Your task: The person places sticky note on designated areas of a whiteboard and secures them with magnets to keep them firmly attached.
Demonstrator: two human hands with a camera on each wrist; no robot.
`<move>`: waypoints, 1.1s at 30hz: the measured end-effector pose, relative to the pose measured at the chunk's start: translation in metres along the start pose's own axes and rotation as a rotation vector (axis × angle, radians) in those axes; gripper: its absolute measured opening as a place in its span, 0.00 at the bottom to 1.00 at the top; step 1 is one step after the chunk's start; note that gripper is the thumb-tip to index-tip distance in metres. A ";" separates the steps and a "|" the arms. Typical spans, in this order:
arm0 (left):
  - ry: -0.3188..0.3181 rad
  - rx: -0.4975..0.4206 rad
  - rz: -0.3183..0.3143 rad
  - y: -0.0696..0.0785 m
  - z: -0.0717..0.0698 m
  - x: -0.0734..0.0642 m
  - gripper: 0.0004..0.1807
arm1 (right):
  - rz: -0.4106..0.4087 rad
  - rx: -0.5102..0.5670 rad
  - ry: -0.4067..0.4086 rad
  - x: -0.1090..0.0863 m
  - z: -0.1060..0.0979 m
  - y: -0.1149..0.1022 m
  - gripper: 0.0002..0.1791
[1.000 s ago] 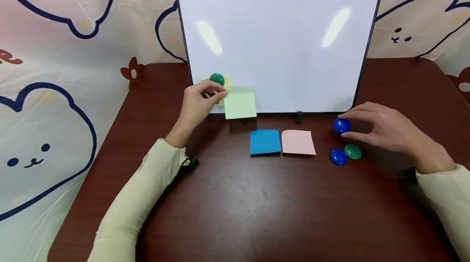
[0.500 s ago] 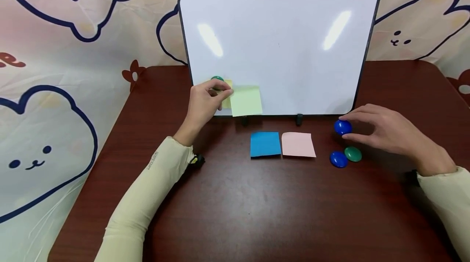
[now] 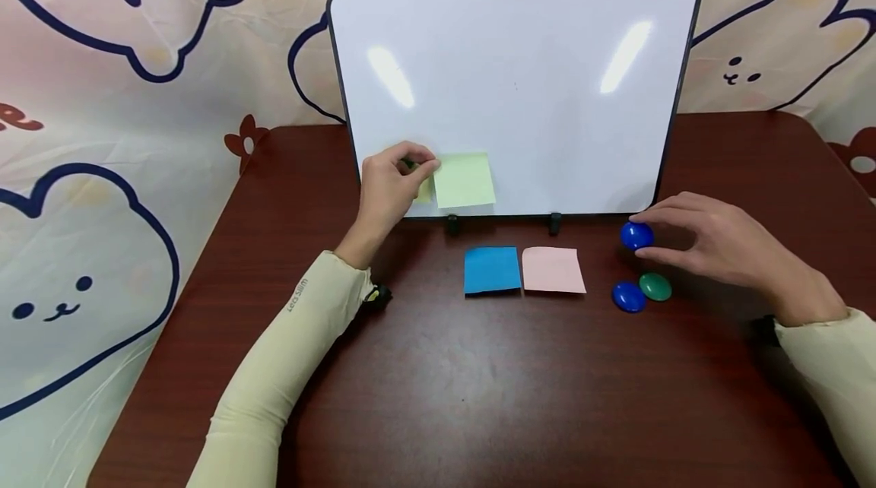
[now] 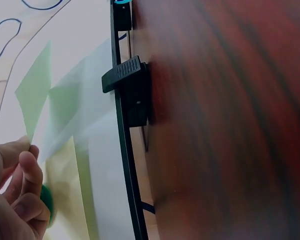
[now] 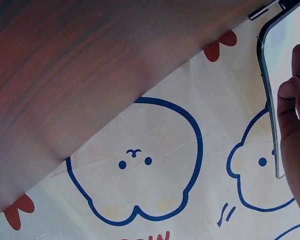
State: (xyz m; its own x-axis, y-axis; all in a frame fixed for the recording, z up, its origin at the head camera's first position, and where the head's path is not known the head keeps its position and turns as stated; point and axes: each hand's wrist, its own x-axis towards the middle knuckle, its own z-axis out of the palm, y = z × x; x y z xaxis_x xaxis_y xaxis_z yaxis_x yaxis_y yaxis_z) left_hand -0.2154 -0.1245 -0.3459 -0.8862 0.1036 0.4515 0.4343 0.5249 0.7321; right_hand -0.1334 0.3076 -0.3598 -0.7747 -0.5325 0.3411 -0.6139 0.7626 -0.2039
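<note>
My left hand point(image 3: 388, 182) pinches a pale green sticky note point(image 3: 465, 181) by its left edge, in front of the lower left of a whiteboard point(image 3: 527, 77). In the left wrist view the note stands off the board, its reflection showing beside it. Behind those fingers, a yellow sticky note point(image 4: 65, 195) lies on the board under a green round magnet point(image 4: 46, 204), mostly hidden by the hand. Over at the right, my right hand point(image 3: 728, 245) holds a blue round magnet point(image 3: 636, 236) between thumb and fingers. Another blue magnet point(image 3: 629, 296) and a green magnet point(image 3: 655, 286) lie just below.
A blue sticky note point(image 3: 493, 270) and a pink sticky note point(image 3: 553, 270) lie side by side on the dark wooden table point(image 3: 465, 397). Black clips point(image 3: 555, 223) support the board's lower edge. A patterned cloth point(image 3: 89, 229) hangs behind the table and along its left.
My left hand has moved right and slightly up with the pale green note, which now overlaps only the board, beside the yellow note. My right hand keeps its place with the blue magnet.
</note>
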 end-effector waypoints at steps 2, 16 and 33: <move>0.018 0.026 0.006 0.002 0.002 0.000 0.08 | -0.001 0.001 0.000 0.000 0.000 0.000 0.32; 0.078 0.116 0.012 0.008 0.010 0.001 0.07 | 0.012 0.006 0.000 0.000 -0.002 0.001 0.32; 0.106 0.156 0.001 0.007 0.013 0.001 0.07 | 0.048 0.014 -0.015 -0.001 -0.002 0.000 0.31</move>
State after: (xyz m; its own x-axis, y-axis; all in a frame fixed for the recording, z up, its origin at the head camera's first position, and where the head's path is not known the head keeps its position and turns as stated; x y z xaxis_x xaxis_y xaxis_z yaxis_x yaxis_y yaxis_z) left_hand -0.2155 -0.1095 -0.3467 -0.8603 0.0186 0.5095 0.3973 0.6507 0.6471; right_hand -0.1318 0.3086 -0.3586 -0.8052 -0.5014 0.3165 -0.5784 0.7818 -0.2328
